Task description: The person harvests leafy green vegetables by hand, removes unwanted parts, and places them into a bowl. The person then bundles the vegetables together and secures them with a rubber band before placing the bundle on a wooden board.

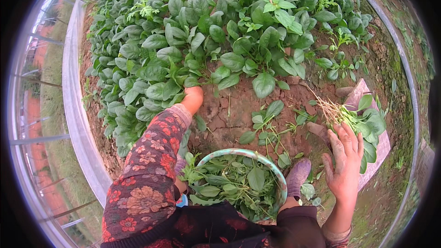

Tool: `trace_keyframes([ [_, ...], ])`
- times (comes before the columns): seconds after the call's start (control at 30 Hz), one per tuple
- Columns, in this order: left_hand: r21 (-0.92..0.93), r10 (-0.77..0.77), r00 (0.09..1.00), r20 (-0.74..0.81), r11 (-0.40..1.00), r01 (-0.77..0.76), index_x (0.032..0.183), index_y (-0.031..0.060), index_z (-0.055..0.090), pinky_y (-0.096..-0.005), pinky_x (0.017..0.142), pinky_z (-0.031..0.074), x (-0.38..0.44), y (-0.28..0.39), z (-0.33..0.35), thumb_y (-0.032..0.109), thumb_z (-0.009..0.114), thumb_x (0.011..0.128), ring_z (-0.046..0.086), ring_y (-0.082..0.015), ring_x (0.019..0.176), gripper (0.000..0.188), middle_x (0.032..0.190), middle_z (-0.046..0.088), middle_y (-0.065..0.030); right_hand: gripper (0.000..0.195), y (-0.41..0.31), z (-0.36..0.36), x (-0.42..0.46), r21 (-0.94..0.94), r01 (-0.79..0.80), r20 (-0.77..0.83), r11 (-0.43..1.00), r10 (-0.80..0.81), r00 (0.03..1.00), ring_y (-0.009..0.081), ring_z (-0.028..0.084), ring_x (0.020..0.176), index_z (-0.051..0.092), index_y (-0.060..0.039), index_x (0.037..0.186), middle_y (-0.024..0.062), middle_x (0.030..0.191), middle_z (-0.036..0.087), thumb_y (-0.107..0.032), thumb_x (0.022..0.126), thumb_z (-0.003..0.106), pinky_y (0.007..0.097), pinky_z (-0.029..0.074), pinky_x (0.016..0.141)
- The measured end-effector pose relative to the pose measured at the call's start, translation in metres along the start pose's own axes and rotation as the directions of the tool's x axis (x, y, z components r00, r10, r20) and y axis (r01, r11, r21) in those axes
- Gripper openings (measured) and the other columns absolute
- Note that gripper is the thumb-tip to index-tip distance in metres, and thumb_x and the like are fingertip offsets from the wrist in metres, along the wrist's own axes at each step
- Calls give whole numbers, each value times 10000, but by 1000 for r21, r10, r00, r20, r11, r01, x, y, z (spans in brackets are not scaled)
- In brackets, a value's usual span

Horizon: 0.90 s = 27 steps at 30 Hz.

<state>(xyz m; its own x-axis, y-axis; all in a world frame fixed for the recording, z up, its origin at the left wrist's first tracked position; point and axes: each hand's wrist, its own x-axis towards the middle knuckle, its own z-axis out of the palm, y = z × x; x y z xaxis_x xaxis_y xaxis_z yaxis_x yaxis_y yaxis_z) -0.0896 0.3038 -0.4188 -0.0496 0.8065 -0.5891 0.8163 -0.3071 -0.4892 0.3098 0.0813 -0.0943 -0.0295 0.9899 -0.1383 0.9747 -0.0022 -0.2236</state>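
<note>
My left hand [193, 97] reaches into the edge of a dense bed of spinach plants [172, 55]. Its fingers are hidden under the leaves, so their grip cannot be seen. On the right, my right hand [344, 160] has its fingers spread, the tips touching a bunch of spinach [367, 125]. That bunch lies against a small wooden stool [377, 168], its thin pale roots pointing up and left. Between my feet stands a round basket [283, 182] with a worn green rim, filled with loose leafy plants [237, 179].
Scattered cut leaves [267, 127] lie on bare reddish soil [215, 110] ahead of the basket. My purple shoe [299, 176] is right of it. A pale plastic border [70, 75] runs along the left and a grey pipe [404, 58] along the right. Lighter weeds [277, 5] rise among the spinach.
</note>
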Motion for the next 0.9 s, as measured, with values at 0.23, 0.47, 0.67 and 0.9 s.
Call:
trace_keyframes([
  [0.23,-95,-90,987,130,990,103,1293,141,594,-567,1013,346,13,-1,7,225,579,893,438,-300,1320,408,1437,473,-58,520,-2,1,4,43,35,17,998,-36,999,310,450,1265,559,-56,1248,94,1292,535,-109,747,687,533,229,1114],
  [0.47,-101,101,968,230,992,-80,1146,147,696,-539,850,476,-54,-1,-56,165,621,837,625,-306,1112,319,1204,659,-63,528,-4,4,-3,59,80,-13,995,-80,997,302,461,1253,546,-57,1255,99,1276,547,-121,751,689,525,249,1105],
  [0.67,-350,302,879,-369,831,-432,1053,16,601,-429,744,525,-157,-26,-135,151,621,833,685,-282,870,259,959,697,-144,491,-15,-19,-19,62,127,-90,990,-121,989,317,475,1230,545,-51,1248,123,1275,548,-139,782,671,516,275,1092],
  [0.9,-868,380,782,-495,-165,-469,1176,14,571,-335,711,512,-270,-45,-185,95,671,811,633,-182,721,387,896,643,-62,455,-55,-78,-63,126,293,-152,948,-274,950,315,532,1140,571,-45,1204,136,1191,588,-150,775,680,459,368,1020],
])
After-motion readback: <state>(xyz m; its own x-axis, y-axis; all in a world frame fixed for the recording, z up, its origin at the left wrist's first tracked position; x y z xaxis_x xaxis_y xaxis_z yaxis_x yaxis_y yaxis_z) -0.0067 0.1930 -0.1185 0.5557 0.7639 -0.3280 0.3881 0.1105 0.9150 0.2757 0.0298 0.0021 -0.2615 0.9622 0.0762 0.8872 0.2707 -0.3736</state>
